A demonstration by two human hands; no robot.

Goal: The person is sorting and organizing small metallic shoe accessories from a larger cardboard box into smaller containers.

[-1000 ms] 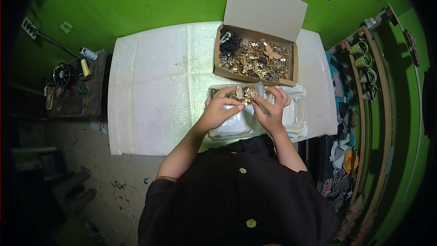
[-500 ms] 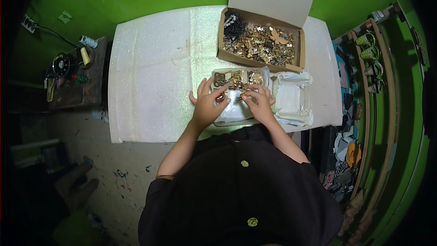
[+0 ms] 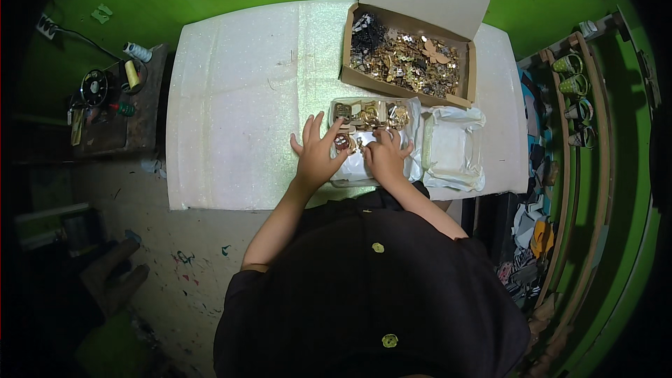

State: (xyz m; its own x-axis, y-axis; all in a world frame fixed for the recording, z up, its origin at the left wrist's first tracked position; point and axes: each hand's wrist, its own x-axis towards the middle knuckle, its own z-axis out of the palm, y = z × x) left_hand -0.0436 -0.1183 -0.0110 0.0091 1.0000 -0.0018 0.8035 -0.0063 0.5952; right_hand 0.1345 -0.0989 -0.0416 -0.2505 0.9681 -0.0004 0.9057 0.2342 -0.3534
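A pale plastic box [image 3: 348, 177] in front of me holds gold-coloured metal pieces [image 3: 369, 115] along its far part. My left hand [image 3: 316, 161] is at its left side, fingers spread, with the thumb and forefinger on either side of a round brown-and-gold piece [image 3: 342, 141]. Inside the box, my right hand [image 3: 387, 159] has its fingers bent and its fingertips pressed together near small gold bits [image 3: 361, 145]. Whatever those fingertips hold is hidden.
Behind the plastic box stands an open cardboard box [image 3: 413, 89] full of gold and black metal pieces. To the right lies a shallow tray [image 3: 455, 180] lined with white plastic. A small dark table [image 3: 133, 129] with thread spools is at far left; a wooden rack [image 3: 591, 133] stands right.
The view has shifted slightly. My right hand has turned inward and bent its fingers lower into the box, while my left hand stays at the box's left side, its forefinger and thumb further apart.
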